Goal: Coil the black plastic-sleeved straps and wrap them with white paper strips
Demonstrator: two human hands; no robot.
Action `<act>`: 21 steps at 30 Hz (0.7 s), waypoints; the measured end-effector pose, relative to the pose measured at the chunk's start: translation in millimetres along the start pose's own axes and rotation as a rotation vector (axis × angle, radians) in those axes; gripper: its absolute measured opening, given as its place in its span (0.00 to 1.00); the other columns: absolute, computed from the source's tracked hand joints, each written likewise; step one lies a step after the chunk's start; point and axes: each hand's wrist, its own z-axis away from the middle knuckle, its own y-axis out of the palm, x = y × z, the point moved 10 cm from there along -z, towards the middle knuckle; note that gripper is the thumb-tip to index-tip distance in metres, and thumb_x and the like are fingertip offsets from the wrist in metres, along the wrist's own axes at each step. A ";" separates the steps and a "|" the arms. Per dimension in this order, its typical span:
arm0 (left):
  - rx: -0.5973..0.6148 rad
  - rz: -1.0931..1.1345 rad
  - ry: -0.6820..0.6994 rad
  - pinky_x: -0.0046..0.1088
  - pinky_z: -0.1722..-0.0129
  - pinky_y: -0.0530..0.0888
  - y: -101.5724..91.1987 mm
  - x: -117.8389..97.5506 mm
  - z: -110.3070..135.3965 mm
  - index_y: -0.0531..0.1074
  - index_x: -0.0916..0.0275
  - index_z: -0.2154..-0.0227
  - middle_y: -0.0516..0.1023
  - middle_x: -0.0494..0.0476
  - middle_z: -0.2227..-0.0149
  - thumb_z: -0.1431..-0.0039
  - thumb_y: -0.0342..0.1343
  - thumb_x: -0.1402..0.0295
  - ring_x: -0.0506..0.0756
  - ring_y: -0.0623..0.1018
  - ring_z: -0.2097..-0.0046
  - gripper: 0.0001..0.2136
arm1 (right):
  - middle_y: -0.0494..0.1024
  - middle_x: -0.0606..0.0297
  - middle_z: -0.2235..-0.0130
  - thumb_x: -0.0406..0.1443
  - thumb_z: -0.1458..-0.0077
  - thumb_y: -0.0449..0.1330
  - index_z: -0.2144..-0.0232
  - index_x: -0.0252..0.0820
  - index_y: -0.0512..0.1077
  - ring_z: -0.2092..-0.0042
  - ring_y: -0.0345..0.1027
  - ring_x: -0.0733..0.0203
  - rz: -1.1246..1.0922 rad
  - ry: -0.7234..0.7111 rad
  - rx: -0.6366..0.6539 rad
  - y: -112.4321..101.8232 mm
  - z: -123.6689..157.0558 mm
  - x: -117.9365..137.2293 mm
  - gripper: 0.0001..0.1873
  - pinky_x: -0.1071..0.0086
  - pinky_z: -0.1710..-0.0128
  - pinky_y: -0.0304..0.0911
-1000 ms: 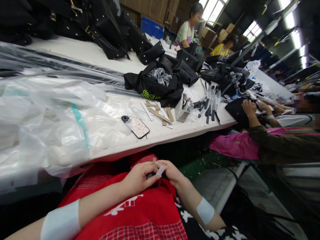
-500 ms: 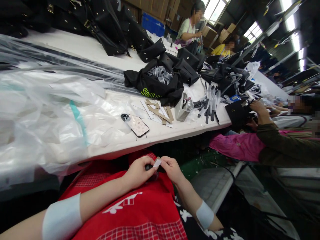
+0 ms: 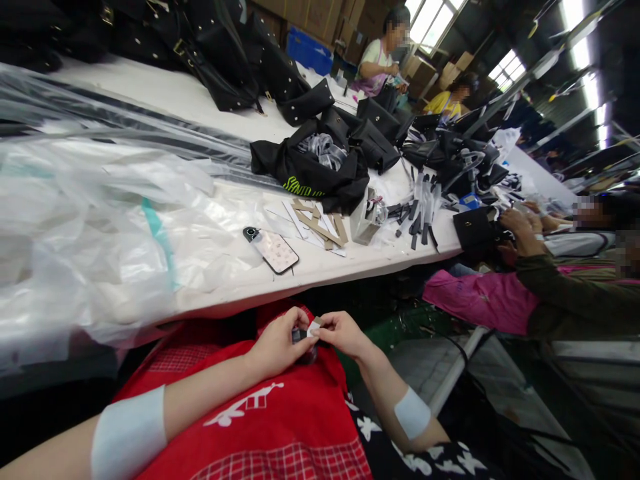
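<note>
Over the red apron in my lap, my left hand is closed around a small dark piece, whose kind I cannot make out. A short strip of white and brown card lies against it, between the two hands. My right hand pinches this card strip with thumb and fingertips. Part of the dark piece hangs below my left fingers, and the palm hides the rest.
On the white table lie a phone, loose card strips, dark straps and a black cloth bag. Clear plastic sheets cover the left. Black handbags stand behind. A co-worker's hand holds a black bag at right.
My right hand has shifted its grip on the card strip, its fingers now lying more across it. More of the dark piece shows by my left fingers.
</note>
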 end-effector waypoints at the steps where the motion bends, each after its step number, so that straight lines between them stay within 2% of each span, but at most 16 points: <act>1: 0.000 0.010 -0.006 0.29 0.64 0.70 0.0 1.7 -0.5 0.65 0.58 0.66 0.77 0.53 0.66 0.46 0.56 0.60 0.54 0.76 0.64 0.10 | 0.77 0.65 0.73 0.43 0.54 0.66 0.73 0.35 0.76 0.72 0.68 0.65 0.028 -0.006 -0.009 -0.1 0.1 0.8 0.15 0.71 0.70 0.63; 4: 0.025 0.009 -0.027 0.30 0.64 0.70 2.4 9.2 -1.3 0.66 0.59 0.66 0.78 0.54 0.66 0.48 0.57 0.59 0.55 0.76 0.64 0.11 | 0.78 0.63 0.71 0.41 0.50 0.63 0.72 0.37 0.77 0.70 0.69 0.63 0.255 -0.130 -0.091 -1.8 5.9 16.3 0.11 0.71 0.68 0.64; 6: 0.123 -0.009 -0.044 0.29 0.67 0.69 12.0 16.2 -0.9 0.68 0.61 0.68 0.77 0.54 0.69 0.50 0.59 0.59 0.55 0.76 0.67 0.12 | 0.78 0.62 0.69 0.38 0.46 0.60 0.70 0.40 0.78 0.67 0.70 0.62 0.449 -0.282 -0.108 4.8 14.9 33.9 0.09 0.70 0.65 0.66; 8: 0.256 0.057 -0.109 0.27 0.72 0.66 24.4 26.9 0.8 0.70 0.62 0.72 0.76 0.52 0.74 0.52 0.59 0.57 0.54 0.74 0.72 0.12 | 0.79 0.61 0.65 0.34 0.43 0.56 0.65 0.43 0.78 0.63 0.71 0.60 0.612 -0.431 -0.080 16.3 26.3 48.3 0.10 0.67 0.60 0.67; 11: 0.368 0.398 -0.278 0.25 0.77 0.63 34.7 37.5 1.3 0.70 0.64 0.72 0.75 0.51 0.77 0.54 0.60 0.58 0.50 0.70 0.77 0.13 | 0.77 0.58 0.54 0.30 0.43 0.52 0.50 0.45 0.72 0.51 0.68 0.56 0.820 -0.585 -0.070 28.4 41.9 61.2 0.20 0.60 0.49 0.65; 14: 0.374 0.716 -0.339 0.24 0.77 0.62 32.9 27.3 -8.9 0.72 0.67 0.70 0.77 0.54 0.76 0.53 0.59 0.59 0.49 0.69 0.78 0.14 | 0.70 0.56 0.45 0.29 0.45 0.53 0.40 0.44 0.62 0.41 0.58 0.50 0.969 -0.636 -0.156 29.1 50.8 68.3 0.29 0.53 0.41 0.58; 16: 0.329 0.777 -0.330 0.23 0.78 0.60 27.0 19.1 -21.7 0.72 0.67 0.70 0.77 0.55 0.77 0.51 0.57 0.57 0.48 0.68 0.79 0.16 | 0.67 0.56 0.42 0.29 0.46 0.53 0.39 0.44 0.60 0.38 0.54 0.49 0.992 -0.648 -0.232 23.4 52.8 73.5 0.31 0.51 0.40 0.56; 18: 0.280 0.757 -0.308 0.23 0.79 0.58 22.2 15.0 -36.1 0.71 0.67 0.70 0.76 0.54 0.79 0.52 0.59 0.52 0.47 0.66 0.81 0.19 | 0.67 0.57 0.42 0.29 0.46 0.53 0.40 0.47 0.62 0.38 0.55 0.49 0.952 -0.679 -0.272 11.0 50.5 81.6 0.30 0.52 0.40 0.58; 20: 0.242 0.705 -0.287 0.22 0.80 0.57 20.1 16.8 -48.9 0.69 0.65 0.70 0.75 0.53 0.80 0.56 0.61 0.48 0.46 0.63 0.82 0.23 | 0.69 0.57 0.44 0.30 0.45 0.53 0.44 0.47 0.66 0.41 0.59 0.51 0.875 -0.726 -0.347 -19.9 43.2 97.6 0.26 0.54 0.42 0.60; 21: 0.226 0.682 -0.278 0.22 0.81 0.56 19.8 19.7 -53.6 0.69 0.65 0.69 0.75 0.53 0.80 0.57 0.62 0.46 0.46 0.63 0.83 0.25 | 0.71 0.56 0.46 0.31 0.44 0.53 0.46 0.47 0.68 0.43 0.61 0.51 0.828 -0.751 -0.433 -46.3 38.6 109.4 0.23 0.55 0.43 0.61</act>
